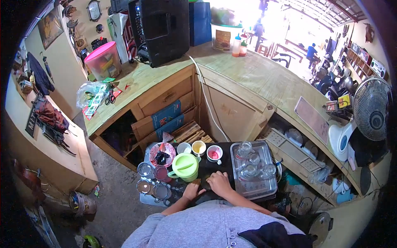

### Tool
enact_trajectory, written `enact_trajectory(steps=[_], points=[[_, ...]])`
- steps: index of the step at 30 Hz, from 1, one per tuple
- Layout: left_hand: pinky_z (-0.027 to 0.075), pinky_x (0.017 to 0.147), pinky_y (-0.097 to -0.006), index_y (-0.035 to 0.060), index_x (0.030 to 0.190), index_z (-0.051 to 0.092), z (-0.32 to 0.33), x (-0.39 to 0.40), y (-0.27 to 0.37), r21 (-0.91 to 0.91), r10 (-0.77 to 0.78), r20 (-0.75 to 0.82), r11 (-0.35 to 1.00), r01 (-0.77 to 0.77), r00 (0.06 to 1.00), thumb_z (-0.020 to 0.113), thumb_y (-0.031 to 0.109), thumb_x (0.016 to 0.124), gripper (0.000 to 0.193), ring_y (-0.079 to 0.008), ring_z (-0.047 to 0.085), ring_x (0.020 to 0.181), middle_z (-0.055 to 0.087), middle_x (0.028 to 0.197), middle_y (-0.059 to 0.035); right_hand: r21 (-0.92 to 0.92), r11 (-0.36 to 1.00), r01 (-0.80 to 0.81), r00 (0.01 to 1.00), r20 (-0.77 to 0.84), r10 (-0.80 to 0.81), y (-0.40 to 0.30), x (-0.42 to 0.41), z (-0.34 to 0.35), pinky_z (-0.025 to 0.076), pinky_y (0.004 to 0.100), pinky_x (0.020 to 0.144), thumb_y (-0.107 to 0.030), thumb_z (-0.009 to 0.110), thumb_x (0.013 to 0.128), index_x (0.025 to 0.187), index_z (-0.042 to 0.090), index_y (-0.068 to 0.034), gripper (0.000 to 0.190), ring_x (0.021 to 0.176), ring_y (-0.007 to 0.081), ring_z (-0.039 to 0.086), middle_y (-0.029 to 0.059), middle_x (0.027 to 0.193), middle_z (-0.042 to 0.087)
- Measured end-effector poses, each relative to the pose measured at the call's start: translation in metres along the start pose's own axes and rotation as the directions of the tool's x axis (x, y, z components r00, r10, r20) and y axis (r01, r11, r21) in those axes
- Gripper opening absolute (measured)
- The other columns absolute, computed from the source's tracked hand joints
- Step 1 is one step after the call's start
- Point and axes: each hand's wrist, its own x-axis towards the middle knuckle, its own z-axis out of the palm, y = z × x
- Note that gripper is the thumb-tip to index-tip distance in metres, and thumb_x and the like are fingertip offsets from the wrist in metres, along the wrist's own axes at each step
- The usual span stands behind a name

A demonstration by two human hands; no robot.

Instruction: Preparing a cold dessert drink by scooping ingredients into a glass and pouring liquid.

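Note:
My right hand [219,184] lies over a small dark round object [205,183] on the black table, its fingers touching the rim. My left hand [193,189] rests at the near left side of the same object, fingers apart. Just beyond my left hand stands a green lidded plastic pitcher [185,166]. Behind it are a white cup [184,148], a cup with yellow contents [198,148] and a cup with pink contents [214,153]. A pink-patterned bowl [153,154] holds a dark plastic bag. Left of the pitcher stand several glass mugs [162,191] with dark contents.
A clear plastic tray [256,192] with several empty glass mugs [249,171] is at the right. A wooden counter [242,69] wraps around the table, bearing a black speaker [164,34], scissors [110,98] and a fan [370,108]. A person [311,55] sits far off.

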Motion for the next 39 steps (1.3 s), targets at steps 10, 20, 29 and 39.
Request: enact_trajectory(steps=[10, 20, 29, 39], points=[[0.045, 0.090, -0.0424, -0.0049, 0.120, 0.048, -0.008, 0.000, 0.006, 0.008, 0.008, 0.012, 1.000, -0.008, 1.000, 0.065, 0.043, 0.080, 0.064, -0.0381, 0.057, 0.102, 0.057, 0.112, -0.0236, -0.112, 0.994, 0.010, 0.999, -0.052, -0.016, -0.001, 0.004, -0.002, 0.035, 0.0406, 0.070, -0.021, 0.062, 0.078, 0.070, 0.068, -0.011, 0.013, 0.080, 0.0216, 0.056, 0.0041, 0.075, 0.059], [0.043, 0.094, -0.0417, -0.0037, 0.122, 0.048, -0.021, -0.001, 0.018, -0.004, -0.017, 0.071, 1.000, 0.018, 0.997, 0.063, 0.043, 0.081, 0.064, -0.0363, 0.055, 0.108, 0.056, 0.116, -0.0226, -0.077, 0.997, -0.022, 0.999, -0.033, 0.019, -0.004, 0.005, 0.001, 0.035, 0.0408, 0.071, -0.019, 0.061, 0.077, 0.068, 0.068, -0.012, 0.014, 0.077, 0.0217, 0.056, 0.0053, 0.074, 0.059], [0.044, 0.091, -0.0420, -0.0024, 0.122, 0.048, -0.005, -0.001, 0.002, -0.015, -0.016, 0.020, 1.000, 0.017, 1.000, 0.064, 0.044, 0.081, 0.064, -0.0372, 0.056, 0.105, 0.056, 0.115, -0.0228, -0.061, 0.998, -0.026, 0.997, -0.078, 0.021, -0.006, 0.007, 0.002, 0.036, 0.0410, 0.071, -0.020, 0.060, 0.078, 0.072, 0.069, -0.010, 0.015, 0.081, 0.0226, 0.058, 0.0057, 0.076, 0.061], [0.045, 0.091, -0.0419, -0.0029, 0.123, 0.047, -0.004, -0.002, 0.003, 0.002, 0.063, -0.094, 0.998, -0.063, 0.994, 0.064, 0.043, 0.081, 0.064, -0.0360, 0.056, 0.104, 0.057, 0.115, -0.0221, -0.176, 0.981, -0.084, 0.996, -0.003, 0.085, -0.003, 0.009, -0.006, 0.036, 0.0411, 0.070, -0.022, 0.062, 0.078, 0.071, 0.070, -0.011, 0.016, 0.082, 0.0226, 0.058, 0.0045, 0.076, 0.062]])
